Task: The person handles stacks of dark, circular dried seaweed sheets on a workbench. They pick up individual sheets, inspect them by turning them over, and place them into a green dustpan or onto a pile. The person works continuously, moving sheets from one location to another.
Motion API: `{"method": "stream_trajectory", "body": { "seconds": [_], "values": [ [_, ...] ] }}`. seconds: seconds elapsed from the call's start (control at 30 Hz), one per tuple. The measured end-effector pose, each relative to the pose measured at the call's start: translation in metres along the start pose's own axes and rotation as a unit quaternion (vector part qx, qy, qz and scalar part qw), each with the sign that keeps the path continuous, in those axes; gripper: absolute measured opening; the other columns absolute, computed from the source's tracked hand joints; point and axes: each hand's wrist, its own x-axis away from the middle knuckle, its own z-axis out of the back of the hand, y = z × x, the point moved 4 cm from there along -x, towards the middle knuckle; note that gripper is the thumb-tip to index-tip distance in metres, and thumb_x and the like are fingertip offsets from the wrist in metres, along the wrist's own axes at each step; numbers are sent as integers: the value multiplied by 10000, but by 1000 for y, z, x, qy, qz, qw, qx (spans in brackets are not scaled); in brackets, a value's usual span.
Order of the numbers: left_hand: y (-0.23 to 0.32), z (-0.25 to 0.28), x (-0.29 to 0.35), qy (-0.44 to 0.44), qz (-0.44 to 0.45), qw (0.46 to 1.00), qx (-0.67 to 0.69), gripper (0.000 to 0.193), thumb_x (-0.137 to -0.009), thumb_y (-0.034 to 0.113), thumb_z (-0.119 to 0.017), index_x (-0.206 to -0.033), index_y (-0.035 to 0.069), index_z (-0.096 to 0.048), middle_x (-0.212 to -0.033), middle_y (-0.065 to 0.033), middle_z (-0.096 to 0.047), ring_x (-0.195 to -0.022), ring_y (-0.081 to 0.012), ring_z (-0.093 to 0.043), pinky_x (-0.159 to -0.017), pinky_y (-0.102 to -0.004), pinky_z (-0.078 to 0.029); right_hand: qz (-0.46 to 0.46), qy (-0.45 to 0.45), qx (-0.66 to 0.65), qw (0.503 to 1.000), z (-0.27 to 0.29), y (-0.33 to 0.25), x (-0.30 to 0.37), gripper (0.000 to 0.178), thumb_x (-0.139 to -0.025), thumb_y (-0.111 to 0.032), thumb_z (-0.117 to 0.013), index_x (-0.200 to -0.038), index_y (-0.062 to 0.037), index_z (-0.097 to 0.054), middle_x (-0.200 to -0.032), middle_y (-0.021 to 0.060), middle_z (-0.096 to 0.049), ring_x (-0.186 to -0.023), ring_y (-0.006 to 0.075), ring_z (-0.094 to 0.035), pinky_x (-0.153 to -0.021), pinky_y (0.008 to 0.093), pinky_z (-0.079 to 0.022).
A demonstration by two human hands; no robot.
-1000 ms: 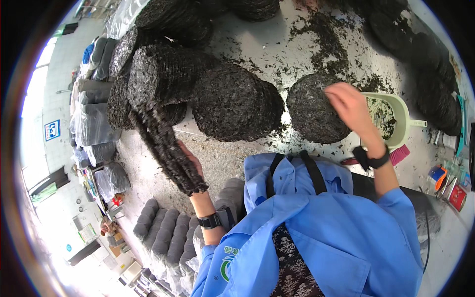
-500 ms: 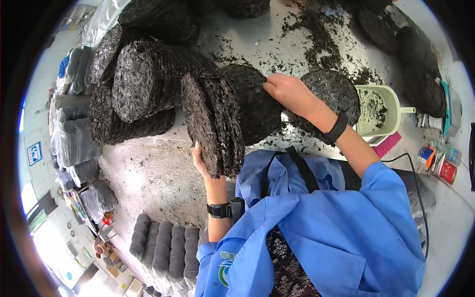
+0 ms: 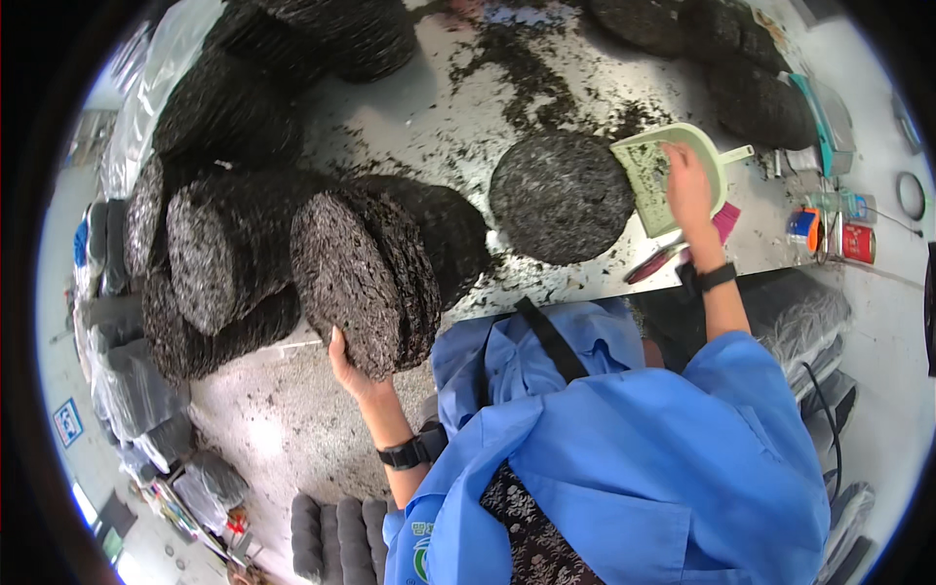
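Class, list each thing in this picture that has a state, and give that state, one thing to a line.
Left hand: propping a stack of dark pressed cakes on edge.
Right hand: resting on the green dustpan.
Green dustpan: on the table, holding loose crumbs.
Single round cake: lying flat, untouched.
Table: strewn with dark crumbs.

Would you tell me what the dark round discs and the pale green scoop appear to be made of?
The dark discs, steadied by the left hand, look like pressed dried leaves, probably tea: matte, flaky, with pale flecks and loose crumbs strewn on the table. The scoop under the right hand seems moulded plastic: smooth, evenly pale green, thin-walled with a stub handle.
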Motion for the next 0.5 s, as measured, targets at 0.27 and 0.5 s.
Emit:
{"method": "stream_trajectory", "body": {
  "seconds": [0.27, 0.5],
  "values": [
    [14, -6, -5, -142, 24, 972, 185, 506, -843, 211, -591, -1291, 11, -470, -1318, -179, -486, -1221, -332, -460, -979, -446, -428, 227, -102, -91, 964, -28, -133, 58, 527, -716, -453, -676, -1189, -255, -552, -1412, 171, -349, -1312, 334, -307, -1060, 490, -224],
    [38, -20, -3, 6, -48, 999, -9, 451, -839, 210, -620, -1198, -36, -504, -1143, -188, -584, -1043, -326, -574, -935, -447, -472, 190, -2, -83, 978, -37, -104, 0, 453, -789, -343, -639, -1179, -128, -560, -1385, 201, -366, -1286, 354, -337, -1039, 487, -290]
  ]
}}
